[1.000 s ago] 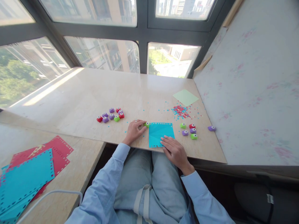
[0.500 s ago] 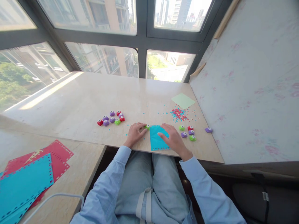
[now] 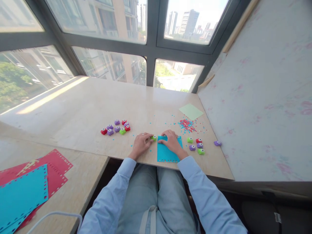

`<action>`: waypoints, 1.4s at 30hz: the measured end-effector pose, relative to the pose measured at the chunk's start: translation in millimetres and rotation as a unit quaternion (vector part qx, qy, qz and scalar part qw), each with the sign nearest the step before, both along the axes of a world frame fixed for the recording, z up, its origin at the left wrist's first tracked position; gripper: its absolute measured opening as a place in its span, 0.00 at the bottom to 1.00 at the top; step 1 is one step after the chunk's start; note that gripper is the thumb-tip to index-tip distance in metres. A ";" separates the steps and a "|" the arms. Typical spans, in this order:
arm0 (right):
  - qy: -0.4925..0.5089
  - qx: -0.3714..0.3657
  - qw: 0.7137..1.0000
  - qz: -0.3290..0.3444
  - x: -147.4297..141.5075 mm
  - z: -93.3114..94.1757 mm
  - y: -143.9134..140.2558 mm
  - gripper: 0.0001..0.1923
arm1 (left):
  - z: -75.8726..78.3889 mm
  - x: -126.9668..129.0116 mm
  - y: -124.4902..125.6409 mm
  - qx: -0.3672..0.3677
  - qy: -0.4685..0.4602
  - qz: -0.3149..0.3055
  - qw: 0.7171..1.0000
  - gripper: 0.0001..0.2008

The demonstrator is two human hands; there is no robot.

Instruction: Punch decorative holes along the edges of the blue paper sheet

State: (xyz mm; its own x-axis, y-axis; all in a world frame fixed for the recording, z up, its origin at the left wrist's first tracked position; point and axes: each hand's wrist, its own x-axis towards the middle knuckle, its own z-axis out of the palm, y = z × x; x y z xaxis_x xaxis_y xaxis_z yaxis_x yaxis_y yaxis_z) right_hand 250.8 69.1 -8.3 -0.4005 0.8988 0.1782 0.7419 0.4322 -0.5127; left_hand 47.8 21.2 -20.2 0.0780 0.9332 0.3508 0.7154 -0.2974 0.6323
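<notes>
My left hand (image 3: 141, 145) is closed around a small green craft punch (image 3: 153, 138) with an eye-like white top, gripped at its left side near the table's front edge. Just right of the punch lies a blue paper sheet (image 3: 168, 154), with small punched shapes along its top and bottom edges. My right hand (image 3: 172, 143) rests over the sheet's upper part, thumb stretched left and apart from the bent fingers. Part of the sheet is hidden under this hand. A small gap shows between punch and sheet.
Several purple, red and green punches (image 3: 117, 129) stand left, more (image 3: 200, 145) right, one purple punch (image 3: 217, 143) by the wall. Red and blue confetti (image 3: 187, 125) lies near a pale green sheet (image 3: 191, 111). Punched blue sheets (image 3: 21, 190) and red sheets (image 3: 58, 162) overlap at left.
My right hand has moved left across the blue sheet, its fingers now more bent. The sheet sits slightly apart from the green punch. My left hand keeps its grip. The view has tilted a little.
</notes>
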 end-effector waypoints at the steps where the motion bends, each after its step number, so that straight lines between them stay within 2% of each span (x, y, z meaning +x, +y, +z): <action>1: 0.006 0.001 1.000 0.001 -0.1 -0.3 0.5 0.11 | -0.5 -0.2 0.3 0.000 0.000 0.000 1.000 0.10; 5: 0.032 0.005 0.999 0.010 -2.4 -3.1 2.6 0.07 | -2.1 -0.4 1.3 -0.011 -0.004 0.007 1.000 0.12; 10: 0.081 0.002 0.996 0.031 -3.6 -6.8 7.0 0.07 | -0.2 1.1 0.5 -0.023 -0.007 0.021 0.999 0.13; 21: 0.154 -0.140 0.975 0.083 -1.8 7.8 26.5 0.05 | 4.8 2.2 -0.4 -0.037 -0.022 0.034 0.998 0.13; 32: 0.120 -0.106 0.986 0.049 -7.9 9.8 21.7 0.06 | 6.5 3.0 -2.8 -0.049 -0.046 0.043 0.997 0.12; 42: 0.121 -0.110 0.985 0.059 -4.8 10.7 23.4 0.08 | 4.7 3.7 -3.9 -0.065 -0.067 0.062 0.994 0.11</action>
State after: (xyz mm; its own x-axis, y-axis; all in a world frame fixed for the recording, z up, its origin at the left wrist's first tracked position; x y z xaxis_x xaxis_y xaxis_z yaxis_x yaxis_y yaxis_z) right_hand 245.9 92.5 2.4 -0.4746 0.8758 0.0880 0.5373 0.3675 -0.7591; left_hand 51.5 17.3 -15.5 -0.0798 0.9710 0.2256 0.6488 -0.1212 0.7513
